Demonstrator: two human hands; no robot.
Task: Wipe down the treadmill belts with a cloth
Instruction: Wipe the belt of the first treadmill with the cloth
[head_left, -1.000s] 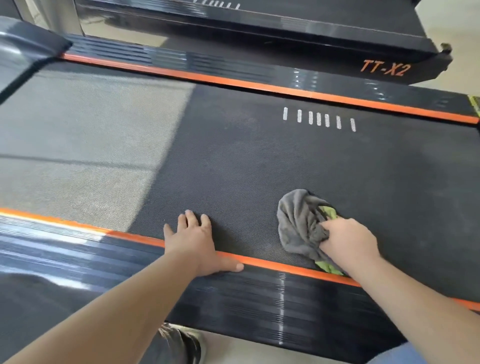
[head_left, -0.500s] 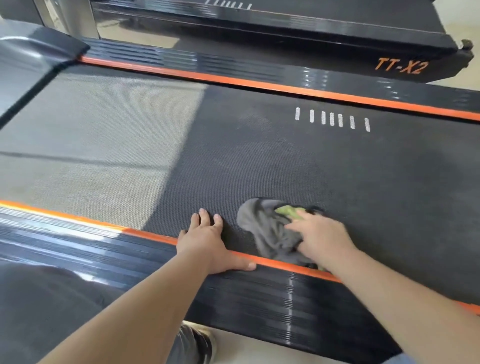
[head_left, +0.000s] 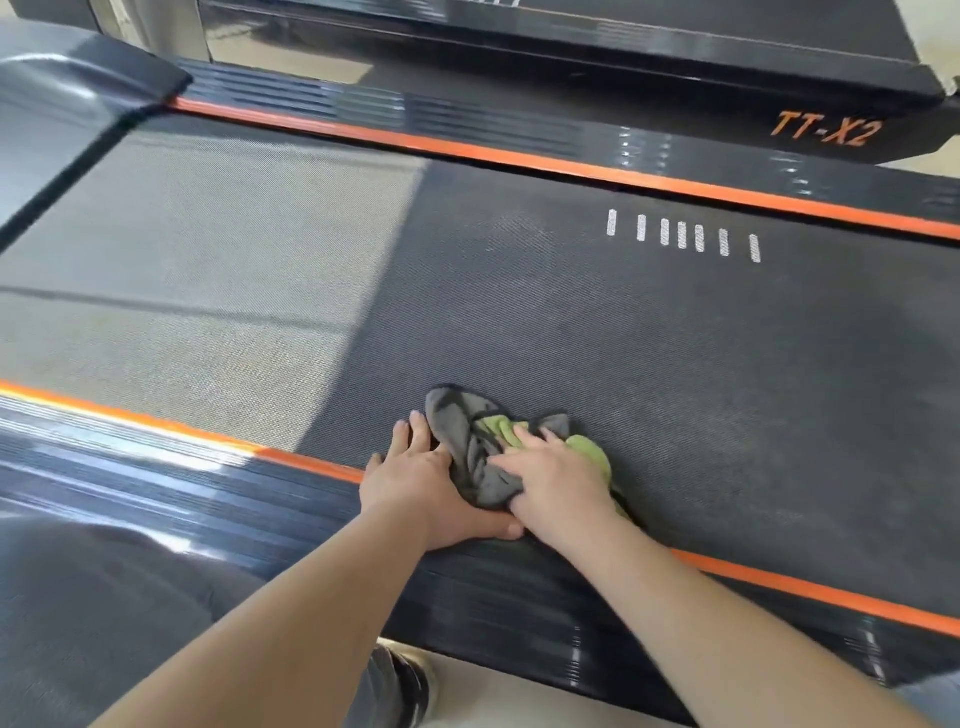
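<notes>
A crumpled grey-and-green cloth (head_left: 467, 441) was pressed onto the treadmill belt (head_left: 649, 343) at its near edge, just inside the orange strip (head_left: 779, 582), by the right hand (head_left: 556, 478), whose fingers were spread loosely over it. The left hand (head_left: 415, 486) was laid flat across that edge, fingers straight, nothing held, and was touched by the cloth.

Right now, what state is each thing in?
treadmill belt, sunlit at left, shaded elsewhere
cloth, bunched, lying on the treadmill belt
left hand, fingers straight, resting on the belt edge against the cloth
right hand, pressing down on the cloth
</notes>
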